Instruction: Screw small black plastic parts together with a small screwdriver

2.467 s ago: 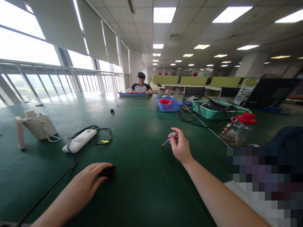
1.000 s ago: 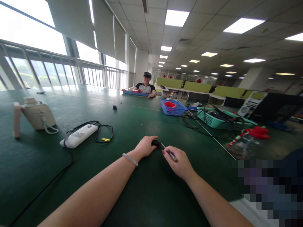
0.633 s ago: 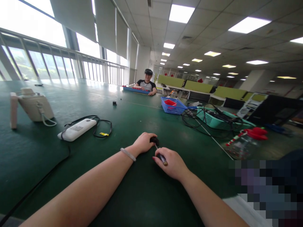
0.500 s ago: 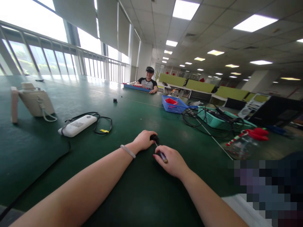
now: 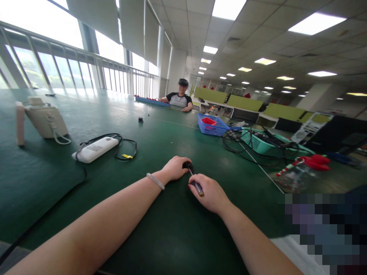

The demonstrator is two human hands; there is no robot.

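Note:
Low over the green table (image 5: 160, 233), my left hand (image 5: 175, 168) is closed on a small black part (image 5: 188, 165), whose kind I cannot make out. My right hand (image 5: 208, 192) grips a screwdriver (image 5: 197, 188) by its dark handle with a tan end. The thin metal shaft points away from me and its tip meets the black part, though the exact contact is hidden. Farther off on the table lies another small black piece (image 5: 140, 120), apart from both hands.
To the left lie a white power bank-like block (image 5: 96, 149) with a black cable and a beige case (image 5: 47, 120). On the right are a blue basket (image 5: 213, 130), a teal basket (image 5: 258, 142), loose cables and a red-topped clear bottle (image 5: 301, 173). A person (image 5: 179, 100) sits at the far end.
The view has shifted slightly. Both hands keep their hold, with the screwdriver still at the black part. The far person's blue tray has moved to the left.

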